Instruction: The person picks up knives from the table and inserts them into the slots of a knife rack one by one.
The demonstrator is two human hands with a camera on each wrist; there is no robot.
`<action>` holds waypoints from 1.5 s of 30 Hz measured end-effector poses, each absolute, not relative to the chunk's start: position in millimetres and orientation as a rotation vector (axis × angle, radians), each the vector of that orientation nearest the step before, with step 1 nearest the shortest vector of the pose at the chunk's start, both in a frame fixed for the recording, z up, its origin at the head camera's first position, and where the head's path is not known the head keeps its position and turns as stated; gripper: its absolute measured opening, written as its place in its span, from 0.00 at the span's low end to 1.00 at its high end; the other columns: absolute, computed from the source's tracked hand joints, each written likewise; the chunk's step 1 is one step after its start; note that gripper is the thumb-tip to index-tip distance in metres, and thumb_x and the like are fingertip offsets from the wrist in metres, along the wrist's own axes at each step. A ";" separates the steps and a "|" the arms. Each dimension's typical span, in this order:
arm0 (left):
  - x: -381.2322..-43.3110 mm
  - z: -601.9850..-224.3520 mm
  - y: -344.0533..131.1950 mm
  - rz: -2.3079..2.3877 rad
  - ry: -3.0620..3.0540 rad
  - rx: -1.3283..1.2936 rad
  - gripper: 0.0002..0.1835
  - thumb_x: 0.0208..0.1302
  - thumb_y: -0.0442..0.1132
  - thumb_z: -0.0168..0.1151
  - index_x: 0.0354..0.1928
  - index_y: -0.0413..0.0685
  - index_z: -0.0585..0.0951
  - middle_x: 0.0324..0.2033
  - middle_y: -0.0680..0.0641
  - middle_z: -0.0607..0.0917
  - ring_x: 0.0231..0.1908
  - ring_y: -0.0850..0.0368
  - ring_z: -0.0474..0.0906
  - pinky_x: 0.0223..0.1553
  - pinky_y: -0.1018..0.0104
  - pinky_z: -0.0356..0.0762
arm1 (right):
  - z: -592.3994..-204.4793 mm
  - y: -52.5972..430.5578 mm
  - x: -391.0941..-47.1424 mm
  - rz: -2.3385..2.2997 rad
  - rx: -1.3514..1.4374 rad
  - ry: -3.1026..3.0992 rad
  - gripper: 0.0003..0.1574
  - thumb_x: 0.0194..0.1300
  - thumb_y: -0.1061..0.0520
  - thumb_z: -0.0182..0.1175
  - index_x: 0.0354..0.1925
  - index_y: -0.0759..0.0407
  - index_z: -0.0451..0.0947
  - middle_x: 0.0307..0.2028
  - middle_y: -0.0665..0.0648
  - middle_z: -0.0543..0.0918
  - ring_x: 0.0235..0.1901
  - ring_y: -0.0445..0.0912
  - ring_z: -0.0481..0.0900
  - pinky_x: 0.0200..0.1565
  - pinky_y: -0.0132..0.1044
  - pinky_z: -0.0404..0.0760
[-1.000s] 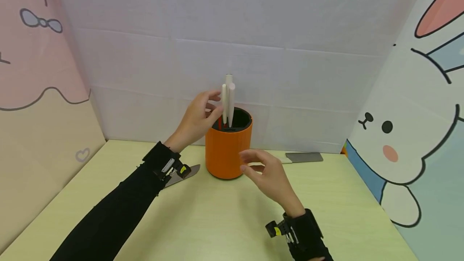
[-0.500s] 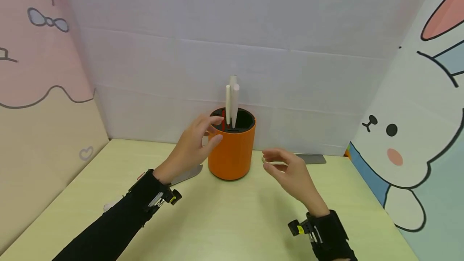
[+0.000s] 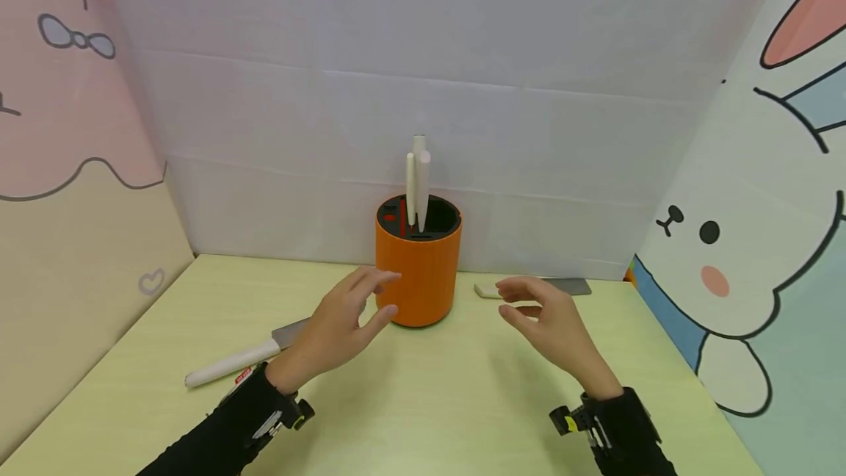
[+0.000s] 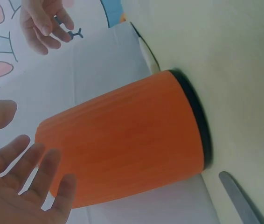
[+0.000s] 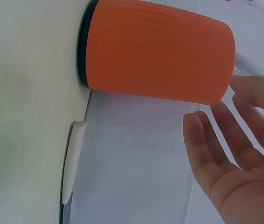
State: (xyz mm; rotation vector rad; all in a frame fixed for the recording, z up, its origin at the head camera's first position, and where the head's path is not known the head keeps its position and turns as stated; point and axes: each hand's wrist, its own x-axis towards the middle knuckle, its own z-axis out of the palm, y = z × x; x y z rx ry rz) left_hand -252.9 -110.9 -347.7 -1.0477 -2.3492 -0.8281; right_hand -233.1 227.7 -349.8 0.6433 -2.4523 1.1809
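Observation:
An orange round knife block (image 3: 418,278) with a black slotted top stands at the back of the table. Several white knife handles (image 3: 423,178) rise from it. My left hand (image 3: 337,329) hovers in front and to the left of the block, fingers spread and holding nothing. Below and beyond it lies a white-handled knife (image 3: 231,364), its blade partly hidden by the hand; the blade tip (image 4: 237,196) shows in the left wrist view. My right hand (image 3: 548,322), loosely bent and holding nothing, is to the right. Behind it lies another pale-handled knife (image 5: 73,161), partly covered in the head view.
A small item with a red label (image 3: 244,374) lies by the left sleeve, mostly hidden. A pale sheet (image 3: 317,116) forms the back wall. Printed panels (image 3: 714,278) stand at both sides of the yellowish table (image 3: 423,417).
My left hand has drawn away from the handles in the block, down and toward me, uncovering the left knife's handle. My right hand has shifted to the right.

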 end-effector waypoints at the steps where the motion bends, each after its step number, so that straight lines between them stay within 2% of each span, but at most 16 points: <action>1: -252.0 -351.3 -112.1 -0.822 -2.353 -1.048 0.24 0.68 0.49 0.59 0.63 0.53 0.70 0.52 0.56 0.73 0.46 0.61 0.69 0.39 0.66 0.75 | -350.7 228.9 -232.7 1.163 0.644 -2.462 0.22 0.61 0.60 0.66 0.53 0.50 0.76 0.47 0.51 0.80 0.45 0.47 0.79 0.43 0.33 0.81; 5: -249.3 -364.8 -117.5 -0.776 -2.385 -1.010 0.23 0.67 0.51 0.60 0.61 0.53 0.72 0.53 0.57 0.73 0.51 0.60 0.69 0.49 0.59 0.75 | -354.7 234.7 -230.6 1.098 0.649 -2.468 0.23 0.59 0.64 0.66 0.53 0.53 0.76 0.47 0.50 0.80 0.45 0.48 0.79 0.41 0.36 0.82; 9: -248.1 -378.6 -121.5 -0.731 -2.436 -0.958 0.22 0.67 0.54 0.58 0.60 0.56 0.74 0.54 0.61 0.73 0.53 0.62 0.67 0.49 0.58 0.75 | -358.6 239.8 -228.8 1.061 0.652 -2.445 0.23 0.58 0.65 0.67 0.52 0.55 0.76 0.46 0.50 0.80 0.44 0.47 0.79 0.39 0.38 0.83; 18: -249.7 -394.6 -124.3 -0.718 -2.434 -0.939 0.21 0.67 0.53 0.59 0.58 0.54 0.76 0.53 0.58 0.75 0.51 0.62 0.68 0.47 0.57 0.74 | -365.4 244.6 -225.6 1.039 0.661 -2.424 0.25 0.56 0.66 0.68 0.52 0.52 0.77 0.45 0.52 0.81 0.43 0.45 0.79 0.39 0.34 0.83; 22: -250.5 -395.1 -125.4 -0.728 -2.443 -0.936 0.21 0.67 0.53 0.59 0.58 0.54 0.76 0.53 0.58 0.74 0.51 0.61 0.68 0.48 0.56 0.74 | -367.1 247.4 -228.5 1.005 0.691 -2.442 0.24 0.56 0.66 0.68 0.51 0.53 0.76 0.45 0.54 0.81 0.43 0.46 0.79 0.38 0.39 0.83; 27: -251.3 -395.5 -128.0 -0.733 -2.465 -0.942 0.21 0.69 0.54 0.57 0.59 0.55 0.75 0.54 0.58 0.73 0.52 0.59 0.68 0.49 0.56 0.73 | -370.1 257.1 -245.4 0.897 0.781 -2.504 0.24 0.57 0.65 0.68 0.52 0.56 0.76 0.45 0.51 0.80 0.43 0.43 0.78 0.38 0.43 0.83; 30: -250.5 -396.1 -128.6 -0.727 -2.466 -0.946 0.21 0.69 0.55 0.56 0.59 0.56 0.75 0.54 0.58 0.74 0.51 0.59 0.68 0.49 0.56 0.73 | -372.9 265.4 -258.0 0.822 0.830 -2.531 0.24 0.57 0.65 0.67 0.52 0.57 0.76 0.44 0.50 0.80 0.42 0.43 0.78 0.37 0.41 0.83; 38: -245.9 -395.6 -129.1 -0.713 -2.460 -0.950 0.20 0.68 0.54 0.57 0.58 0.58 0.75 0.54 0.59 0.74 0.52 0.60 0.68 0.50 0.55 0.73 | -377.8 274.8 -284.1 0.639 0.881 -2.641 0.21 0.57 0.66 0.66 0.50 0.59 0.77 0.41 0.58 0.81 0.40 0.52 0.78 0.37 0.44 0.81; 45: -244.1 -393.0 -125.7 -0.730 -2.436 -0.975 0.20 0.68 0.53 0.58 0.58 0.57 0.76 0.54 0.59 0.74 0.53 0.60 0.68 0.51 0.55 0.74 | -385.8 280.6 -301.5 0.551 0.874 -2.683 0.20 0.56 0.66 0.67 0.49 0.63 0.77 0.41 0.59 0.81 0.40 0.55 0.79 0.40 0.47 0.80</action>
